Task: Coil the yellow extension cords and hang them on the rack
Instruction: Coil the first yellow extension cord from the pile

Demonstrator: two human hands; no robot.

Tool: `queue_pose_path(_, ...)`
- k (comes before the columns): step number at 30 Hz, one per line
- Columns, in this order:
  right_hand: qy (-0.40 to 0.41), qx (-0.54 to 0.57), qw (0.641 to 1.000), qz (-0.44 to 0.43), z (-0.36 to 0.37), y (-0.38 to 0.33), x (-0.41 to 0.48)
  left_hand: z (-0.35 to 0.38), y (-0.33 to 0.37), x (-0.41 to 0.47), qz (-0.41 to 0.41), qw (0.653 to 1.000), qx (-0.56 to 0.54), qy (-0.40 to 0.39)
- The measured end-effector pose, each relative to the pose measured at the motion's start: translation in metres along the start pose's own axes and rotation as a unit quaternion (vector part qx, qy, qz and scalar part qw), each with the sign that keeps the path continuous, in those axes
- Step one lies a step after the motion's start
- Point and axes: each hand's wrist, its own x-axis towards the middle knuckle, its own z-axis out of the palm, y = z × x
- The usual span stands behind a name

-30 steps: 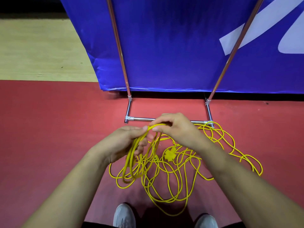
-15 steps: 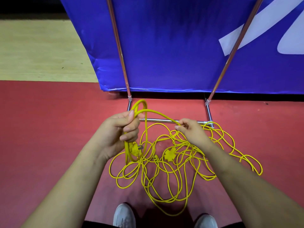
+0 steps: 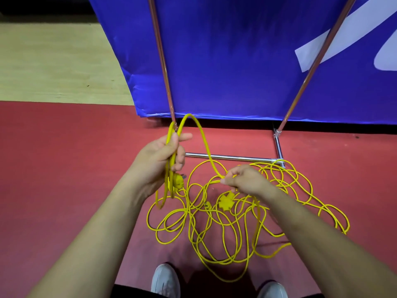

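light: bright | shadow: soft on red floor point(image 3: 214, 286) nearer than right hand point(image 3: 247, 179) | glare: chrome rack bar point(image 3: 232, 157) beyond it | edges: bowed | focus: sharp

The left hand point(image 3: 160, 157) is higher than a second ago, gripping its loops; the right hand point(image 3: 243, 179) is now apart, pinching the yellow cord point(image 3: 203, 136) lower.

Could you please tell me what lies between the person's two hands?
Head view: a yellow cord arc joins left hand and right hand, crossing the rack's chrome bar.
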Motion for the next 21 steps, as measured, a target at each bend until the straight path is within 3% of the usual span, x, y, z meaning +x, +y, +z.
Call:
queue_pose_path(4, -0.227, -0.143, 0.962, -0.048, -0.021, -0.058, -0.037, -0.002, -0.009, 0.000, -0.030, 0.997, 0.073, -0.013)
queue_pose_path(7, -0.313, -0.084, 0.940, -0.103, -0.027, -0.084, -0.056, 0.005, -0.016, -0.005, -0.085, 0.989, 0.099, -0.070)
queue_pose_path(10, -0.231, 0.083, 0.957, -0.157, -0.029, -0.087, -0.055, 0.008, -0.016, -0.008, -0.114, 0.973, 0.148, -0.132)
queue_pose_path(12, -0.161, 0.173, 0.958, -0.166, -0.033, -0.079, -0.047, 0.009, -0.013, -0.010, -0.120, 0.974, 0.112, -0.156)
queue_pose_path(14, -0.116, 0.170, 0.965, -0.163, -0.034, -0.065, -0.037, 0.013, -0.010, -0.010, -0.118, 0.981, 0.045, -0.150)
queue_pose_path(17, -0.082, 0.077, 0.985, -0.132, -0.037, -0.031, -0.025, 0.012, -0.007, -0.009, -0.126, 0.985, -0.067, -0.093)
queue_pose_path(19, -0.076, 0.038, 0.990, -0.110, -0.039, -0.011, -0.022, 0.007, -0.005, -0.008, -0.129, 0.985, -0.085, -0.072)
queue_pose_path(21, -0.055, 0.077, 0.991, -0.095, -0.037, -0.003, -0.020, 0.005, -0.005, -0.010, -0.145, 0.986, -0.055, -0.067)
